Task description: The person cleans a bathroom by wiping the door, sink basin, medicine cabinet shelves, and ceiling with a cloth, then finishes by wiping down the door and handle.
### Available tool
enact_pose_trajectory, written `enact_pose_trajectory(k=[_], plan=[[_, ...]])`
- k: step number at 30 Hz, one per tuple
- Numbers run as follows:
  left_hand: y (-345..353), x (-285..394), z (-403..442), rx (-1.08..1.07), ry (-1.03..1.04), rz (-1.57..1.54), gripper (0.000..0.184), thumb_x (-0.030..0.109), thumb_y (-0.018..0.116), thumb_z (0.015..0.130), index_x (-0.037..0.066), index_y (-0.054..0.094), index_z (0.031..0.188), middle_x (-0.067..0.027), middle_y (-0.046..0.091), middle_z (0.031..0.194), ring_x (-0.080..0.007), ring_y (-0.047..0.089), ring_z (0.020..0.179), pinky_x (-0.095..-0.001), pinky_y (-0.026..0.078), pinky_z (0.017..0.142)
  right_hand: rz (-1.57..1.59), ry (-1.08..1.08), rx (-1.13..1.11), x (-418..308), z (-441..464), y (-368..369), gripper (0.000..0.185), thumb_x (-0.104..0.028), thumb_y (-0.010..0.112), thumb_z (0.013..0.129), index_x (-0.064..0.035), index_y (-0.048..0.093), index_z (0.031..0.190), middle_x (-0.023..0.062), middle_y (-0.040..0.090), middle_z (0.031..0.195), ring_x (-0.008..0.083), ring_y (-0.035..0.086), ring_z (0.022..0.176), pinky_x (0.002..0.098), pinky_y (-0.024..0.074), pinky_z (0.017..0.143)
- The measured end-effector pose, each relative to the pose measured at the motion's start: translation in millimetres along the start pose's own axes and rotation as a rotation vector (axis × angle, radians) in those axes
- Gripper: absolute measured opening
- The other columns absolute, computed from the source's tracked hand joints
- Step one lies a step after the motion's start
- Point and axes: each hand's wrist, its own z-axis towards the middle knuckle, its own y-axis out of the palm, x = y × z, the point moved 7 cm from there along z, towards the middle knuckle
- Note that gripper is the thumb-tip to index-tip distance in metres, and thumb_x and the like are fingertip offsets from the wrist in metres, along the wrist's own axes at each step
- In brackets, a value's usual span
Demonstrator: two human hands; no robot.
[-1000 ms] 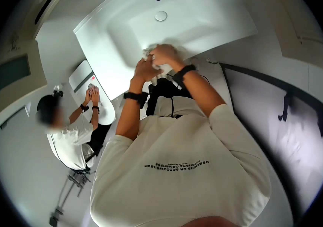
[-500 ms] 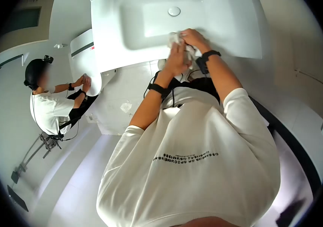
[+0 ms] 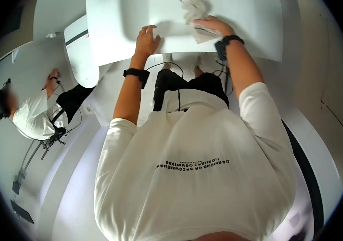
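My right hand (image 3: 215, 25) is on a crumpled whitish cloth (image 3: 205, 34), which lies over the near rim of the white washbasin (image 3: 255, 32). Part of the cloth spreads ahead of the fingers into the basin. To the left, my left hand (image 3: 146, 41) rests on the same rim with its fingers apart and nothing in them. Both wrists wear black bands.
At the left a white toilet with a closed lid (image 3: 84, 60) stands beside the basin. Beyond it a person in a white shirt (image 3: 35, 116) is seated. Cables hang near my legs, and a black tablet-like object (image 3: 22, 211) is at lower left.
My left hand has let go of the cloth and moved left along the rim. The cloth now lies spread under my right hand. The other person's hands have come away from the toilet lid.
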Motion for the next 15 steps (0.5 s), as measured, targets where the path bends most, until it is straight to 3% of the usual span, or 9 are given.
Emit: enact_pose_trajectory(k=[1, 4, 6, 8, 9, 12, 13, 14, 15], plan=[[5, -5, 0, -0.026, -0.064, -0.097, 0.051, 0.019, 0.067, 0.082, 0.009, 0.053, 0.129, -0.0247, 0.055, 0.128, -0.0449, 0.052, 0.118, -0.0487, 0.045, 0.101, -0.007, -0.017, -0.061, -20, 1, 19, 0.105, -0.081, 0.065, 0.067, -0.0027, 0.056, 0.136, 0.0192, 0.058, 0.135, 0.0329, 0.054, 0.125, 0.0414, 0.0382, 0.108], [8, -12, -6, 0.120, 0.119, -0.199, 0.064, 0.020, 0.069, 0.079, 0.011, 0.047, 0.138, -0.0249, 0.047, 0.141, -0.0463, 0.043, 0.131, -0.0516, 0.039, 0.108, -0.047, -0.131, -0.106, -70, 16, 92, 0.097, -0.076, 0.068, 0.069, -0.0011, 0.060, 0.130, 0.0195, 0.061, 0.128, 0.0291, 0.055, 0.121, 0.0392, 0.0409, 0.104], [17, -15, -8, -0.051, 0.028, 0.097, 0.076, 0.031, 0.069, 0.076, 0.013, 0.042, 0.145, -0.0191, 0.035, 0.155, -0.0422, 0.023, 0.147, -0.0598, 0.019, 0.117, 0.266, -0.265, -0.087, -115, -12, 109, 0.089, -0.068, 0.075, 0.069, 0.0039, 0.061, 0.121, 0.0158, 0.065, 0.108, 0.0240, 0.061, 0.103, 0.0350, 0.0462, 0.093], [34, -14, -15, -0.288, -0.046, 0.133, 0.076, 0.033, 0.067, 0.075, 0.013, 0.043, 0.144, -0.0177, 0.032, 0.157, -0.0369, 0.019, 0.150, -0.0593, 0.013, 0.119, 0.340, -0.170, -0.032, -87, -3, 135, 0.083, -0.063, 0.080, 0.065, 0.0021, 0.064, 0.115, 0.0146, 0.067, 0.109, 0.0230, 0.063, 0.102, 0.0342, 0.0485, 0.090], [36, -6, -20, -0.301, 0.060, 0.135, 0.074, 0.032, 0.070, 0.073, 0.010, 0.047, 0.140, -0.0210, 0.045, 0.147, -0.0350, 0.036, 0.142, -0.0538, 0.027, 0.115, 0.361, -0.182, 0.027, -75, -17, 134, 0.084, -0.063, 0.081, 0.064, 0.0032, 0.064, 0.114, 0.0152, 0.068, 0.106, 0.0235, 0.064, 0.098, 0.0339, 0.0498, 0.087], [76, 13, -23, -0.756, 0.123, -0.216, 0.073, 0.031, 0.074, 0.071, 0.006, 0.049, 0.135, -0.0226, 0.060, 0.130, -0.0363, 0.054, 0.126, -0.0457, 0.042, 0.105, 0.266, -0.177, 0.143, -37, -46, 120, 0.075, -0.060, 0.080, 0.068, 0.0012, 0.067, 0.110, 0.0121, 0.071, 0.096, 0.0190, 0.067, 0.088, 0.0324, 0.0519, 0.079], [76, 34, -27, -0.761, 0.154, -0.121, 0.072, 0.031, 0.076, 0.069, 0.004, 0.050, 0.130, -0.0222, 0.066, 0.116, -0.0389, 0.062, 0.111, -0.0415, 0.049, 0.095, 0.297, -0.193, 0.129, -32, -74, 109, 0.071, -0.059, 0.080, 0.070, -0.0003, 0.069, 0.109, 0.0107, 0.071, 0.096, 0.0175, 0.067, 0.088, 0.0323, 0.0520, 0.078], [83, 56, -33, -0.815, 0.188, -0.037, 0.076, 0.033, 0.077, 0.069, 0.005, 0.048, 0.135, -0.0213, 0.065, 0.121, -0.0367, 0.061, 0.115, -0.0416, 0.048, 0.098, 0.327, -0.198, 0.123, -17, -99, 106, 0.067, -0.057, 0.080, 0.072, -0.0019, 0.070, 0.109, 0.0094, 0.072, 0.095, 0.0160, 0.067, 0.087, 0.0322, 0.0522, 0.078], [84, 84, -37, -0.883, 0.220, 0.161, 0.083, 0.038, 0.077, 0.069, 0.007, 0.044, 0.140, -0.0192, 0.062, 0.129, -0.0368, 0.057, 0.122, -0.0481, 0.038, 0.106, 0.270, -0.311, 0.358, 3, -123, 88, 0.056, -0.053, 0.079, 0.077, -0.0079, 0.072, 0.110, 0.0049, 0.073, 0.091, 0.0142, 0.068, 0.084, 0.0335, 0.0532, 0.076]])
